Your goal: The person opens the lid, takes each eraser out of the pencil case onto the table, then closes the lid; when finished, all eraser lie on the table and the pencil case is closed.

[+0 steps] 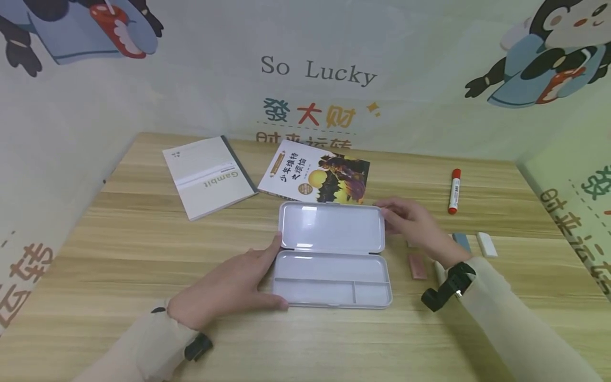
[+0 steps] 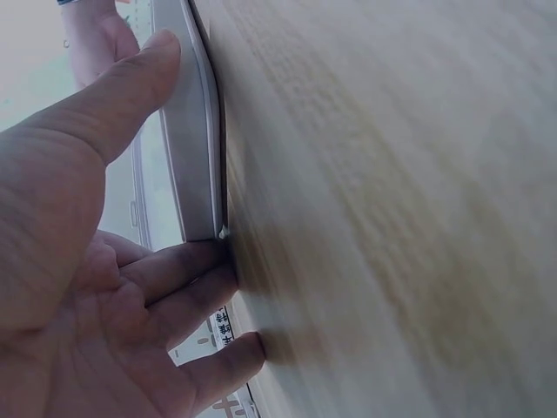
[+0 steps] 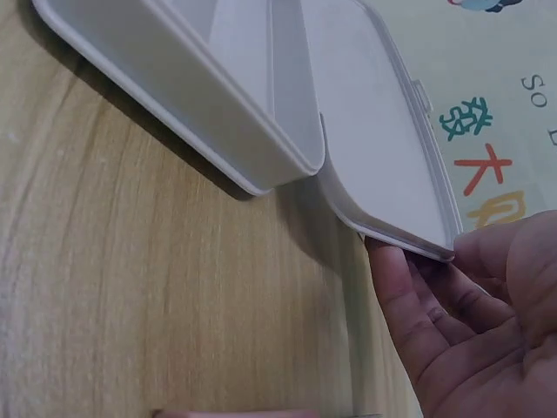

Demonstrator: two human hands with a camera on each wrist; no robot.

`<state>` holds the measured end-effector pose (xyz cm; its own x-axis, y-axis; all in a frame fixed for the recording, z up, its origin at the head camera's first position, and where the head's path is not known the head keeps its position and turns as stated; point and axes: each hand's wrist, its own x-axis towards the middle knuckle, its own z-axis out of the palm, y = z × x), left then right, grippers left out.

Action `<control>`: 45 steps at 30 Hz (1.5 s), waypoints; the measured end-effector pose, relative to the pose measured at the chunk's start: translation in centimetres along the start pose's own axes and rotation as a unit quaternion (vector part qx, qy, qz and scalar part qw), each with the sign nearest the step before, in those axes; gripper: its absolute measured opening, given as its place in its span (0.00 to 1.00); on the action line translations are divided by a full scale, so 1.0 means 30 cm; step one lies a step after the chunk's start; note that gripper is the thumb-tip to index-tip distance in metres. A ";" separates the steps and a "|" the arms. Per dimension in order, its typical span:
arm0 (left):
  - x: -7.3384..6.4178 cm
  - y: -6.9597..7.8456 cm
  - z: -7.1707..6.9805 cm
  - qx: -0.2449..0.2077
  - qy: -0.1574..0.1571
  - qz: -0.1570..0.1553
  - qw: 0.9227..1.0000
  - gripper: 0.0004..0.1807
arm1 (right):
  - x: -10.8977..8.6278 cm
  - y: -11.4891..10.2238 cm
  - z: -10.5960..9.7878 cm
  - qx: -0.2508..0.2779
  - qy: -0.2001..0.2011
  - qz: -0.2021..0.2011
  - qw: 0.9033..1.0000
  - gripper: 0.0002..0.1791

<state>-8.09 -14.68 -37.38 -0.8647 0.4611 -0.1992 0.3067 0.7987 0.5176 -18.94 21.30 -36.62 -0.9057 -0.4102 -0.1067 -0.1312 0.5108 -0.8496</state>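
Observation:
An open white pencil case lies in front of me, its divided tray (image 1: pixel 312 293) nearer and its lid (image 1: pixel 343 228) folded back on the far side. Nothing lies in the compartments. My left hand (image 1: pixel 224 289) rests along the case's left side, thumb at the near corner and fairly straight fingers by the hinge; the left wrist view has its thumb (image 2: pixel 130 87) against the case wall. My right hand (image 1: pixel 412 225) pinches the lid's far right corner, thumb on top and fingers beneath. In the right wrist view, the lid (image 3: pixel 374 131) tilts above the tabletop.
Behind the case lie a Gambit notebook (image 1: pixel 210 178) and an illustrated book (image 1: pixel 315 172). A red marker (image 1: pixel 455 191) is at the back right. By my right wrist are a reddish block (image 1: pixel 417 266), a blue-grey block (image 1: pixel 461 242) and a white block (image 1: pixel 487 244).

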 end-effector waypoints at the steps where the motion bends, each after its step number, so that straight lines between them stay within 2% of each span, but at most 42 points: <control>1: 0.000 0.000 0.001 -0.001 0.000 0.000 1.000 0.68 | 0.005 0.001 0.001 0.000 0.001 0.006 1.000 0.21; 8: 0.002 0.003 0.002 0.001 0.002 0.001 1.000 0.71 | 0.011 0.002 0.003 0.015 0.007 0.035 0.999 0.21; 19: 0.001 0.005 0.000 0.000 0.003 -0.006 1.000 0.71 | -0.009 -0.029 0.009 0.031 0.041 0.018 0.998 0.21; 26: 0.006 0.003 0.005 0.003 0.009 -0.004 1.000 0.72 | -0.034 -0.050 0.011 0.005 0.054 -0.024 0.998 0.21; 32: 0.010 0.000 0.014 -0.011 0.020 -0.001 1.000 0.72 | -0.079 -0.076 0.013 -0.049 0.056 -0.077 0.994 0.17; 35: 0.012 0.000 0.018 -0.017 0.023 0.000 1.000 0.72 | -0.110 -0.094 0.013 -0.088 0.043 -0.097 0.990 0.15; 37: 0.012 0.000 0.019 -0.018 0.024 0.003 1.000 0.72 | -0.131 -0.104 0.013 -0.108 0.027 -0.095 0.989 0.15; 42: 0.010 -0.002 0.016 -0.012 0.026 0.007 1.000 0.70 | -0.165 -0.109 0.018 -0.115 -0.049 -0.080 0.989 0.16; 45: 0.007 0.002 0.010 -0.009 0.018 -0.007 1.000 0.70 | -0.178 -0.106 0.026 -0.123 -0.100 -0.092 0.983 0.17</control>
<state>-8.14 -14.41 -37.65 -0.8827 0.4356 -0.1764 0.2879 0.7978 0.5298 -13.36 21.28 -33.75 -0.7636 -0.6402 -0.0840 -0.4001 0.5712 -0.7167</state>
